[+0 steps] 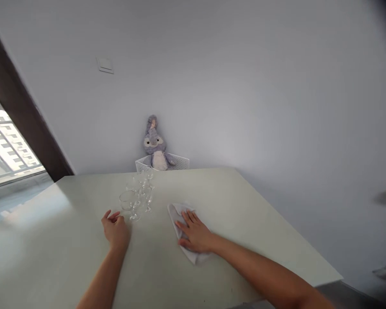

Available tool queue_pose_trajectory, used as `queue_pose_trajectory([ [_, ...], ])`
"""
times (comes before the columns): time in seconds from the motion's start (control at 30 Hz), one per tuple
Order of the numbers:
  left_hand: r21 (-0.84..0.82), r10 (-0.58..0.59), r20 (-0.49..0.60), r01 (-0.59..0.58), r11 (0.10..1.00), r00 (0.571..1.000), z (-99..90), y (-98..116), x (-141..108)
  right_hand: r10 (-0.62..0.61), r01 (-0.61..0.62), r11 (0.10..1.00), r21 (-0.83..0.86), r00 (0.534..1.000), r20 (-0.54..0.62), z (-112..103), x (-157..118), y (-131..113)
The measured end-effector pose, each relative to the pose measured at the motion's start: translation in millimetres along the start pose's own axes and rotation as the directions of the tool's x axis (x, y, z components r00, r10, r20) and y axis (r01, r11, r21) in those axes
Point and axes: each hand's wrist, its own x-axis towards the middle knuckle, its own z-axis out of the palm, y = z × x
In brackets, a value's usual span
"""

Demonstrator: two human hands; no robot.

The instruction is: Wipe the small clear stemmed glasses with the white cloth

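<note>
My right hand (195, 235) lies flat on a folded white cloth (188, 253), its fingers spread and pressing it to the tabletop. The cloth's edges show beyond the fingertips and below the palm. To the left, my left hand (115, 229) rests on the table with nothing in it, fingers loosely bent and partly apart. Just beyond that hand stand several clear stemmed glasses (128, 201), grouped close together and upright. The hand is close to the nearest glass, and I cannot tell whether they touch.
The pale table (244, 223) runs up near a plain wall. Behind its far edge, a grey plush toy (159, 161) sits in a white perforated basket (182, 163). A switch plate (105, 65) is on the wall. A dark frame (22, 94) borders a window at left.
</note>
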Motion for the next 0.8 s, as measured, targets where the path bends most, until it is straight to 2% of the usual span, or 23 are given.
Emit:
queue_pose_trajectory([
  [0.07, 0.023, 0.008, 0.015, -0.008, 1.0, 1.0, -1.3, 0.9, -0.9, 0.043, -0.043, 0.999, -0.004, 0.999, -0.006, -4.8, 52.2, 9.7],
  [0.17, 0.073, 0.026, 0.049, -0.029, 0.997, 0.998, -3.2, 4.2, -2.6, 0.151, -0.151, 0.988, -0.032, 0.989, -0.003, -15.6, 117.3, 40.8],
  [0.27, 0.104, 0.037, 0.066, -0.044, 0.994, 0.997, -4.4, 7.8, -4.3, 0.309, -0.308, 0.948, -0.086, 0.951, 0.001, -32.2, 154.6, 84.3],
  [0.33, 0.105, 0.034, 0.068, -0.041, 0.994, 0.997, -4.7, 9.5, -5.0, 0.415, -0.412, 0.905, -0.109, 0.91, 0.007, -45.6, 160.7, 117.0],
  [0.4, 0.099, 0.027, 0.067, -0.034, 0.995, 0.997, -4.5, 10.6, -5.2, 0.488, -0.485, 0.867, -0.116, 0.873, -0.004, -58.9, 151.9, 150.8],
  [0.47, 0.094, 0.024, 0.062, -0.029, 0.995, 0.998, -4.0, 11.0, -4.9, 0.554, -0.554, 0.824, -0.119, 0.832, -0.029, -70.4, 129.4, 183.3],
  [0.6, 0.065, 0.03, 0.052, -0.033, 0.997, 0.998, -2.8, 9.3, -3.4, 0.683, -0.687, 0.718, -0.117, 0.727, -0.075, -85.1, 56.3, 234.3],
  [0.7, 0.058, 0.03, 0.039, -0.032, 0.998, 0.999, -1.1, 5.9, -1.5, 0.753, -0.759, 0.641, -0.112, 0.65, -0.102, -88.3, -1.9, 252.3],
  [0.8, 0.053, 0.027, 0.01, -0.027, 0.998, 1.0, 1.5, 2.2, 0.3, 0.786, -0.796, 0.596, -0.103, 0.605, -0.128, -85.7, -36.8, 249.2],
])
